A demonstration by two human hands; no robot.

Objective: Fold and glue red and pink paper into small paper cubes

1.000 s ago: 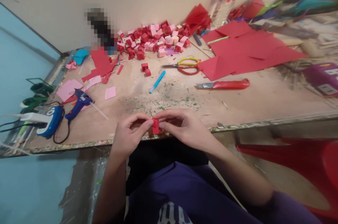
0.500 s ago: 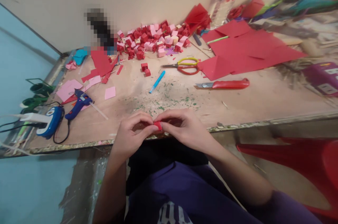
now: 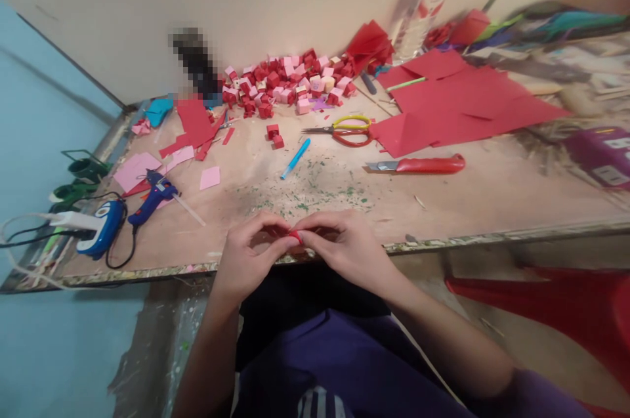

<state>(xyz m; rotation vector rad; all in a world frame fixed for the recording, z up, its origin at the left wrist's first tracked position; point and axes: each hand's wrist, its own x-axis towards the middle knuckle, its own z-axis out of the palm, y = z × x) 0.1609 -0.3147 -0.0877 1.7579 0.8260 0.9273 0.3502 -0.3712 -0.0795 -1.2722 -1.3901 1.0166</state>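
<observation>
Red paper strip [image 3: 295,235] stood tall between the fingertips a second ago; now just a small bent bit of it shows, and the thumb tips have come closer together. Both hands are closed in a pinch on it: the left hand [image 3: 251,252] and the right hand [image 3: 347,249] each press it between thumb and fingertips, other fingers curled. It sits at the near edge of the counter [image 3: 443,208] — whether it touches the top I cannot tell.

Taking the strip as the clock's centre, green scraps [image 3: 315,193] and a blue pen [image 3: 295,159] lie at 12, with the heap of red and pink paper cubes [image 3: 290,82] farther out. Scissors [image 3: 353,130] rest at 1 o'clock, a red-handled utility knife [image 3: 428,164] at 2. A pink paper square [image 3: 210,178] lies at 10, and a blue glue gun [image 3: 156,198] between 9 and 10 — well apart from the hands.
</observation>
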